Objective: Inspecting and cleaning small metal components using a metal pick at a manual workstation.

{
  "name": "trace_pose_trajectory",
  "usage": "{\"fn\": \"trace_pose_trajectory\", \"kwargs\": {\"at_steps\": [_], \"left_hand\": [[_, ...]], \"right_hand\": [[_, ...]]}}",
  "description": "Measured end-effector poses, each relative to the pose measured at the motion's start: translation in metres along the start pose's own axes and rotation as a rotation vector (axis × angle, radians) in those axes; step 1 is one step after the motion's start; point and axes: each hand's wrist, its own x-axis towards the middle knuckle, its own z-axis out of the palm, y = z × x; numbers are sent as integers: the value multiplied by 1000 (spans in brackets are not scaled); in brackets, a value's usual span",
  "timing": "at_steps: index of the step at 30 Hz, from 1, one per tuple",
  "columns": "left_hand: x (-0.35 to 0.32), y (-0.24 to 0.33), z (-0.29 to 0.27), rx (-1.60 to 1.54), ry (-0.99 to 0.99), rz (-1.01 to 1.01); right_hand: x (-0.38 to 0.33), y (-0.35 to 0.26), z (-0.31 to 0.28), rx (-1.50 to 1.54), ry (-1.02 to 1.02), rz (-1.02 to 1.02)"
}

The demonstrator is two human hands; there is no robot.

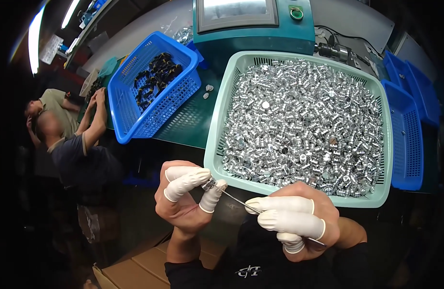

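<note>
My left hand pinches a small metal part; my right hand grips a thin rod that reaches to it.

At the bottom middle of the frame, a black shirt has white letters on it, big ones with tiny ones. In the upper left, a white paper is too blurry to read.
</note>
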Motion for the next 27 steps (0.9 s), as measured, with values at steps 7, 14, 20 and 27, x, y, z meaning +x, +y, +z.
{"fn": "trace_pose_trajectory", "kwargs": {"at_steps": [7,14,20,27], "left_hand": [[1,10,0,125,-3,-7],[5,11,11,191,-22,104],[8,12,13,143,-85,153],[2,8,11,85,-84,64]], "right_hand": [[-1,4,-3,-15,4,-9],[2,-4,-18,-54,-16,55],[0,-1,-24,-33,-4,48],[-3,0,-15,7,165,20]]}}
